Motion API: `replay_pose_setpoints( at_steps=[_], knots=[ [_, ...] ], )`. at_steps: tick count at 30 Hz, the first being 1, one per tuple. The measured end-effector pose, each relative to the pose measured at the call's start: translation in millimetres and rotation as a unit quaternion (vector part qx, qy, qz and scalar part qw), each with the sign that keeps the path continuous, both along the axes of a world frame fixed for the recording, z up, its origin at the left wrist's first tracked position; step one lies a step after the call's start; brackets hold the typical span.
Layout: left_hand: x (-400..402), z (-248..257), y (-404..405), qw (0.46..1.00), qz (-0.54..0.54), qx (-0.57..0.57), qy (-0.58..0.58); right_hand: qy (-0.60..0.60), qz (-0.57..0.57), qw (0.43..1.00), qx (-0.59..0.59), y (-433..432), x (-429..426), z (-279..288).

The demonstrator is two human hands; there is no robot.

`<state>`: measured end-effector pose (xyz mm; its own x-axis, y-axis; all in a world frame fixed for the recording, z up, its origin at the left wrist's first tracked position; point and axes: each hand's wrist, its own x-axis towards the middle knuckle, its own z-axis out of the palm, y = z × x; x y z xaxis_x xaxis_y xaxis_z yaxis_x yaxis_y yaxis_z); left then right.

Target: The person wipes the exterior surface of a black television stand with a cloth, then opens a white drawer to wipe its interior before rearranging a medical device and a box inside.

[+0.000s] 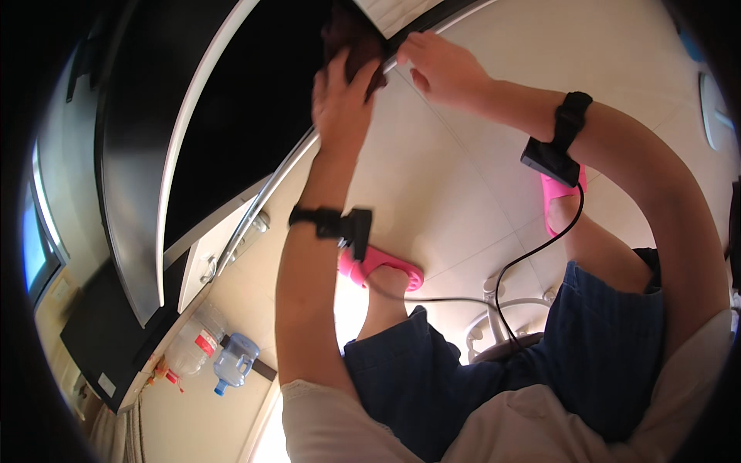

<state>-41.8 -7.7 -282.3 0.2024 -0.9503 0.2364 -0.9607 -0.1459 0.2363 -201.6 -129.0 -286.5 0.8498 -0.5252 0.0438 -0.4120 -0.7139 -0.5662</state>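
Note:
A dark, crumpled cloth (362, 43) lies under my left hand (345, 95), whose spread fingers press on it at the edge of a glossy black panel (249, 87). The panel is large and has a pale metal-like rim. To the right of the cloth, my right hand (434, 63) is at the corner of the panel's edge, its fingers curled; whether the fingertips touch the edge is unclear. I see nothing held in it. Each forearm bears a black strap with a small black device, and a cable runs from the right device (550, 162).
Pale floor tiles (446, 173) spread below. My feet wear pink clogs (399, 266). A wheeled chair base (492, 324) stands beneath me. At lower left are a large clear bottle (194, 341), a blue water jug (236, 360) and a black surface (110, 324).

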Motion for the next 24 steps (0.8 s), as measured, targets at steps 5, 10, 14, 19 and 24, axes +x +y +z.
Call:
replay_pose_setpoints(
  at_steps=[5,10,14,19,24],
  knots=[
    [46,-9,89,0.997,0.07,0.007,-0.04,0.02,0.047,0.996,0.075,19,-7,-5],
    [15,-9,43,0.997,0.081,0.009,-0.01,0.091,0.035,0.986,0.135,20,-3,1],
    [-10,-2,-15,0.997,0.019,-0.024,0.068,0.098,0.009,0.982,0.164,27,1,-3],
    [-8,2,0,0.997,-0.045,0.024,0.054,0.133,0.008,0.974,0.185,17,-5,-12],
    [-16,-7,38,0.987,-0.148,0.058,-0.013,0.172,0.034,0.953,0.248,26,-3,-38]
  ],
)
